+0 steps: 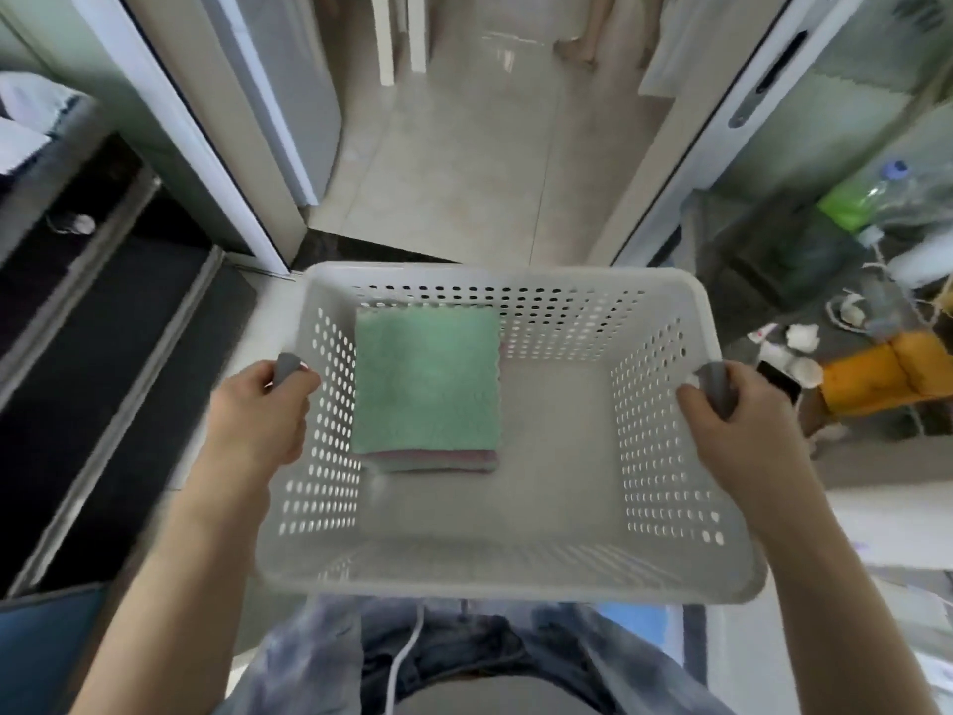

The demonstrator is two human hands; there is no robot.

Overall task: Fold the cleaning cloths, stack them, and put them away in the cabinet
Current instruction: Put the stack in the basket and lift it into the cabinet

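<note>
Currently a white perforated plastic basket [670,456] is being held level in front of the body, above the denim-clad legs [464,647]. The grey handle on its left side [285,367] is being gripped by the left hand [263,410], fingers curled round it. The grey handle on the right side [718,387] is being gripped the same way by the right hand [732,420].

A stack of folded cleaning cloths [427,389] is being carried flat on the basket floor, in the far-left part, near the left wall and just short of the far wall. A green terry cloth is lying on top; pink and pale green edges are showing beneath it at the near side. The exact count of cloths cannot be told.

An open doorway with white frames [216,162] is being faced; a pale tiled floor [464,172] is showing beyond it. A dark mat with grey strips [103,327] is lying at left. At right, a cluttered surface is being passed, with an orange object [887,374], a dark phone [778,381], a clear bottle with a green label [871,198] and white cables [845,312]. A white cord [407,657] is hanging down over the legs.
</note>
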